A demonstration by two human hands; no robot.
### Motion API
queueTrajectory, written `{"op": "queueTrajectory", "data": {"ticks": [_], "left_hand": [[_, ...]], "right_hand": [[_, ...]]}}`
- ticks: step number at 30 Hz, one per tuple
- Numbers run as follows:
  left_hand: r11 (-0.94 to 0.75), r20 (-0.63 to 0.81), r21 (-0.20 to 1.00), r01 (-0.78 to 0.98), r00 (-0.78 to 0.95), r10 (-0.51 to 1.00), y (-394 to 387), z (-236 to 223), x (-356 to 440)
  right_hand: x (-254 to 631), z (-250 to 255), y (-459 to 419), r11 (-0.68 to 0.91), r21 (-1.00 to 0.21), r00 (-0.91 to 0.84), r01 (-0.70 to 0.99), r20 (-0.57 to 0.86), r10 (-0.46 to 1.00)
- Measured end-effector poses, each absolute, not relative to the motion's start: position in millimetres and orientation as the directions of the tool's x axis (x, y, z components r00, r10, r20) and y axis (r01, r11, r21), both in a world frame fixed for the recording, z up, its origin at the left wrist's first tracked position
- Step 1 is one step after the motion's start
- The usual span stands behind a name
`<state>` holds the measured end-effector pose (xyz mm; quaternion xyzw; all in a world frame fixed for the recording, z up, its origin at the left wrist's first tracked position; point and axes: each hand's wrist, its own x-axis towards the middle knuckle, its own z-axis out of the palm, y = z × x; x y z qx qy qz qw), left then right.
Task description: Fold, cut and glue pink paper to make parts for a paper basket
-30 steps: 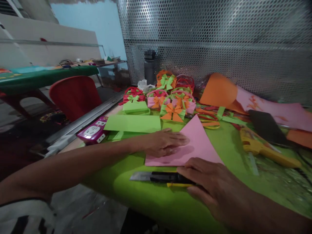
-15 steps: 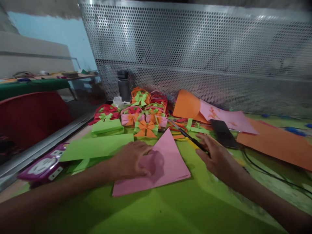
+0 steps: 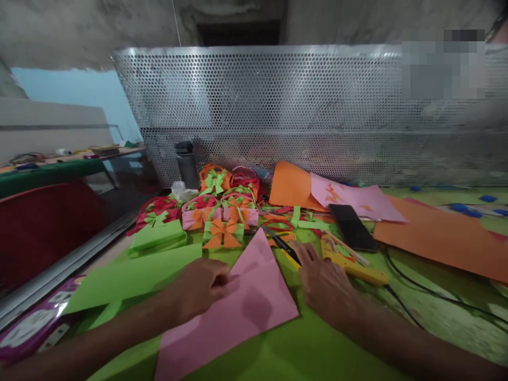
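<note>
My left hand (image 3: pixel 204 288) lies palm down with its fingers curled at the left edge of a pink sheet of paper (image 3: pixel 254 312), which is folded to a point at the far end. My right hand (image 3: pixel 325 283) is low over the table, right of the pink paper. Its fingers are bent over the rear of a black-handled tool like a utility knife (image 3: pixel 283 246); the rest of that handle is hidden under the hand. A yellow tool (image 3: pixel 291 260) lies against the black handle. Green paper (image 3: pixel 138 272) is left of my left hand.
Small paper bags with bows (image 3: pixel 224 233) stand in a group, a dark bottle (image 3: pixel 186 164) behind. A yellow glue gun (image 3: pixel 355 269), a phone (image 3: pixel 353 227) and orange paper (image 3: pixel 436 233) lie right. A purple package (image 3: pixel 39 312) is at left. A perforated metal panel (image 3: pixel 254 95) closes the back.
The view has tilted up. My left fingers, spread on the pink paper before, are now curled at its left edge. My right hand has come forward and left, lower over the black tool, uncovering the glue gun.
</note>
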<state>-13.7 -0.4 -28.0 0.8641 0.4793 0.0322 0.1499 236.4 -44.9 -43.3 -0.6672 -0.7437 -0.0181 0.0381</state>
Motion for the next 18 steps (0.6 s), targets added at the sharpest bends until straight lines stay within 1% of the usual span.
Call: {"op": "queueTrajectory", "data": {"ticks": [3, 7, 10, 12, 14, 18], "left_hand": [[-0.509, -0.018, 0.297, 0.808, 0.538, 0.843, 3.5, -18.6, -15.4], [-0.545, 0.13, 0.286, 0.788, 0.531, 0.837, 20.1, 17.8, -15.2], [-0.578, 0.247, 0.245, 0.778, 0.527, 0.813, 42.1, 42.9, -1.2], [-0.601, 0.299, 0.211, 0.771, 0.534, 0.791, 59.9, 49.9, 16.5], [-0.618, 0.322, 0.17, 0.768, 0.549, 0.771, 79.2, 49.3, 38.5], [-0.648, 0.31, 0.089, 0.757, 0.597, 0.74, 119.5, 38.6, 84.1]], "right_hand": [[236.5, -43.1, -48.8, 0.107, 0.039, -0.108, 0.993, 0.029, 0.994], [236.5, -41.6, -55.7, 0.135, 0.102, -0.136, 0.986, -0.001, 0.991], [235.3, -40.2, -60.9, 0.198, 0.136, -0.195, 0.971, -0.033, 0.98], [234.8, -40.5, -63.1, 0.216, 0.122, -0.214, 0.969, -0.03, 0.976], [235.1, -42.7, -64.3, 0.211, 0.089, -0.212, 0.973, 0.003, 0.977], [236.2, -49.9, -65.3, 0.198, 0.06, -0.201, 0.978, 0.048, 0.978]]}}
